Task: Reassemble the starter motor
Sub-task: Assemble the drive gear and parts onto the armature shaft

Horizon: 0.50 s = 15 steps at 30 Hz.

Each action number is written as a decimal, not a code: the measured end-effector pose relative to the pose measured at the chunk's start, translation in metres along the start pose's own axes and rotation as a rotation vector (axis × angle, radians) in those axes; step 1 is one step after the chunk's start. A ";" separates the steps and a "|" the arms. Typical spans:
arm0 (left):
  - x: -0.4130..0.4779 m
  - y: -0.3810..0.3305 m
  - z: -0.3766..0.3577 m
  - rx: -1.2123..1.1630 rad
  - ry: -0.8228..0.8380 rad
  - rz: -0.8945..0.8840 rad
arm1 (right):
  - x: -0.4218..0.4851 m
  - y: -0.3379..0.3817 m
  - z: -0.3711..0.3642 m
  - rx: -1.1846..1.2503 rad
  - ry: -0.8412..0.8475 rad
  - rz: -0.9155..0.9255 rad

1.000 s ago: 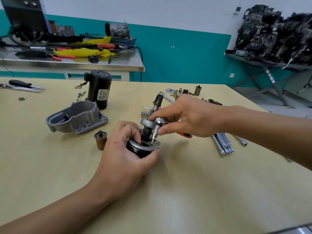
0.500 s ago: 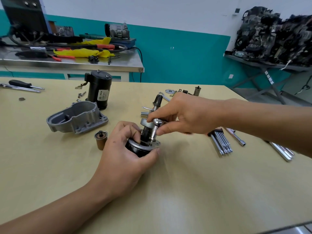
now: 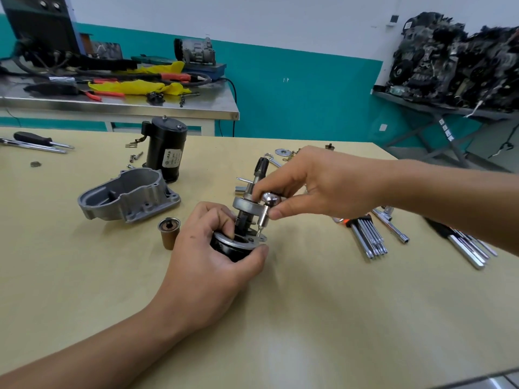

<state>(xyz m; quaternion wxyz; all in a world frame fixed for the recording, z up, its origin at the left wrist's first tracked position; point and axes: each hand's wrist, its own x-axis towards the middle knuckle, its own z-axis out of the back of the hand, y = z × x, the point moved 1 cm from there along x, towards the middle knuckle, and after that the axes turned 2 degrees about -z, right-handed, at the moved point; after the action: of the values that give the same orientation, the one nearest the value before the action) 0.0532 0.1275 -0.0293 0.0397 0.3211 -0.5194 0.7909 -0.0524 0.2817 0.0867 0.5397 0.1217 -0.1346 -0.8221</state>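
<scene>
My left hand grips a black round starter part with a silver flange on the table. A shaft with a silver ring and a dark pinion gear rises upright from it. My right hand pinches a small chrome driver with a round knob; its tip stands on the flange's right edge. The black motor body stands upright at the back, beside the grey cast housing. A small brown cylindrical part stands left of my left hand.
A set of hex keys and chrome bars lie on the table at the right. Screwdrivers lie far left, and small washers and screws lie at the back. A steel bench with tools stands behind.
My right hand has stayed on the driver over the flange with little shift. The camera view has moved slightly, bringing more of the chrome bars on the right into sight.
</scene>
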 end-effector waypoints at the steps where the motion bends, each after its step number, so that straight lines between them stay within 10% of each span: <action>1: 0.000 0.000 0.000 -0.002 -0.002 -0.004 | 0.000 -0.003 -0.002 0.014 -0.009 0.015; 15: -0.001 -0.002 -0.001 0.004 0.017 -0.050 | 0.004 -0.009 -0.014 0.101 -0.030 0.021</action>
<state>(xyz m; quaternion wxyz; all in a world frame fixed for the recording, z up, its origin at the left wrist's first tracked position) 0.0547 0.1295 -0.0281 0.0632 0.3273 -0.5093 0.7934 -0.0568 0.2800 0.0703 0.5393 0.1352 -0.1853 -0.8103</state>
